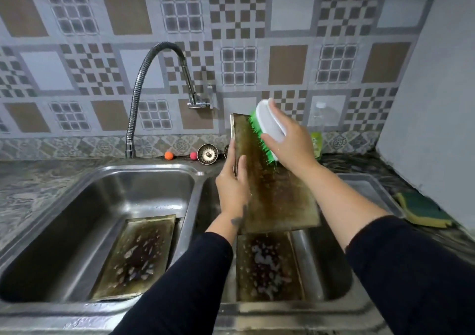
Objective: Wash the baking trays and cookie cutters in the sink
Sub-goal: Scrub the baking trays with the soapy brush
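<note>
Tray (pixel 272 190) held upright, long axis vertical, left hand (pixel 232 183) gripping its left edge, right hand (pixel 288 139) clasping the brush (pixel 267 129) against its top right.

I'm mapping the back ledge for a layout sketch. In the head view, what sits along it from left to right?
Chrome flexible faucet base → orange ball → pink ball → round metal sink strainer → clear bottle with green liquid.

1 tray (pixel 136 255) lies in the left basin (pixel 144 180), another (pixel 268 265) in the right.
</note>
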`<move>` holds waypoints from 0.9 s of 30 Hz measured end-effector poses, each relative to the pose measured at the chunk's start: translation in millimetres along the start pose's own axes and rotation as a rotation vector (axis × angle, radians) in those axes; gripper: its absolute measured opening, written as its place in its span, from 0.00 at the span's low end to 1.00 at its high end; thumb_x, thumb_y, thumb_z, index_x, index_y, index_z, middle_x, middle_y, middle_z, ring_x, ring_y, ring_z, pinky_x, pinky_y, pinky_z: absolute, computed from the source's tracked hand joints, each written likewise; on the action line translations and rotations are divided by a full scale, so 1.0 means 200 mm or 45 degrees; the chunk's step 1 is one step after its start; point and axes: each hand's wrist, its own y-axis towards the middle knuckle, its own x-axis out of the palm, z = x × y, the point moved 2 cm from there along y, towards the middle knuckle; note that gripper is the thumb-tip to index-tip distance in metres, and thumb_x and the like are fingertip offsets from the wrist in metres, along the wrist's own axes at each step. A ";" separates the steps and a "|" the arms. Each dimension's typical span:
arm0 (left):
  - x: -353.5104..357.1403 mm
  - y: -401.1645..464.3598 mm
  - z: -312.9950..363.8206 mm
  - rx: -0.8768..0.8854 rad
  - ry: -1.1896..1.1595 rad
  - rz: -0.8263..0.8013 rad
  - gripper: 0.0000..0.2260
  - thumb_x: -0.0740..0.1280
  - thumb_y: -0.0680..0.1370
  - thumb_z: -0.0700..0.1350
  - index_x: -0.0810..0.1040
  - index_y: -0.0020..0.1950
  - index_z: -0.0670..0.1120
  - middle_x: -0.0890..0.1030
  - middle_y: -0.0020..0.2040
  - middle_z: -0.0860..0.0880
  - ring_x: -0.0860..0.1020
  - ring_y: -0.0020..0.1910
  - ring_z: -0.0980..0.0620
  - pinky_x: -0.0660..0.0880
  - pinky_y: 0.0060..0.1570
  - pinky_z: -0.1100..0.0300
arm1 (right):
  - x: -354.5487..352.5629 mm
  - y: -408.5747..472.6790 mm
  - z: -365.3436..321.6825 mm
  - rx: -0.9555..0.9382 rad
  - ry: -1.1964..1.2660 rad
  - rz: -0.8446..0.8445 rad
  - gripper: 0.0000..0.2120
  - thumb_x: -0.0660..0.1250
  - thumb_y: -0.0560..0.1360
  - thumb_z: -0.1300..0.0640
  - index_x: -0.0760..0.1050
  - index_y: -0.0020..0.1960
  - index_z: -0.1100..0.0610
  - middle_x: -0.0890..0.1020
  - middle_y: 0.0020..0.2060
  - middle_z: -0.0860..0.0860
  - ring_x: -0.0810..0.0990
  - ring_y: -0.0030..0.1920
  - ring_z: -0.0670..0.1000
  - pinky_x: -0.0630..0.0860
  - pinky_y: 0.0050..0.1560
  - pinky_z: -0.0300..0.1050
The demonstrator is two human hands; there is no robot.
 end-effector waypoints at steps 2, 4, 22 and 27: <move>0.01 0.02 0.00 -0.030 0.006 0.037 0.20 0.60 0.82 0.45 0.65 0.75 0.51 0.70 0.67 0.61 0.66 0.65 0.72 0.63 0.65 0.74 | 0.03 -0.04 0.01 -0.002 0.034 -0.074 0.35 0.68 0.75 0.53 0.54 0.76 0.40 0.75 0.66 0.52 0.76 0.61 0.51 0.70 0.52 0.35; -0.03 0.06 -0.01 -0.028 0.039 0.099 0.19 0.60 0.82 0.44 0.67 0.74 0.50 0.70 0.66 0.61 0.64 0.64 0.73 0.62 0.64 0.77 | 0.10 -0.25 0.05 0.036 0.114 -0.179 0.37 0.68 0.74 0.54 0.51 0.74 0.35 0.77 0.62 0.52 0.77 0.55 0.47 0.71 0.46 0.31; 0.10 -0.19 -0.02 0.483 0.988 -0.136 0.23 0.56 0.81 0.49 0.57 0.76 0.58 0.77 0.37 0.51 0.74 0.26 0.50 0.71 0.19 0.56 | 0.04 -0.07 -0.01 0.512 -0.020 -0.057 0.40 0.63 0.76 0.41 0.43 0.78 0.49 0.79 0.60 0.53 0.75 0.48 0.52 0.68 0.42 0.41; -0.04 -0.17 -0.01 0.384 0.942 -0.277 0.24 0.49 0.81 0.59 0.49 0.77 0.64 0.80 0.45 0.53 0.79 0.38 0.52 0.76 0.33 0.56 | 0.02 -0.11 0.01 0.583 0.028 -0.035 0.34 0.61 0.77 0.47 0.48 0.78 0.48 0.80 0.57 0.54 0.72 0.44 0.51 0.68 0.41 0.44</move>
